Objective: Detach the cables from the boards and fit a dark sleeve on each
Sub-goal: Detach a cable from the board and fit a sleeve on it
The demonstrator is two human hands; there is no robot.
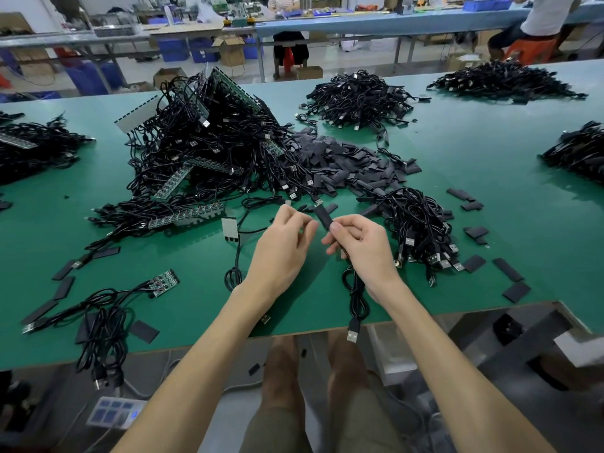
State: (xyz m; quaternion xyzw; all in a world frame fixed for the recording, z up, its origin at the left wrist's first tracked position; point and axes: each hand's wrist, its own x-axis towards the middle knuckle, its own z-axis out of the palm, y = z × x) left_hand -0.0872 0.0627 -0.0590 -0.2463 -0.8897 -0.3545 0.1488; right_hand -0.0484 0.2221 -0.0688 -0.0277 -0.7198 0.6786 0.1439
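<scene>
My right hand (pixel 361 248) grips a black cable (pixel 355 295) whose coil and USB plug (pixel 353 333) hang over the table's front edge. A dark sleeve (pixel 323 214) sticks up from its thumb and forefinger at the cable's upper end. My left hand (pixel 284 243) is just left of the sleeve, fingers curled with tips pinched together; whether it holds anything I cannot tell. A large heap of cables on green boards (pixel 209 145) lies behind, with a pile of loose dark sleeves (pixel 340 161) to its right.
A green table (pixel 474 178) carries cable heaps: sleeved ones at right (pixel 421 227), others at the back (pixel 359 96), far right (pixel 575 152) and left (pixel 29 148). A small board with cables (pixel 163 282) lies front left. Loose sleeves are scattered about. People sit at far benches.
</scene>
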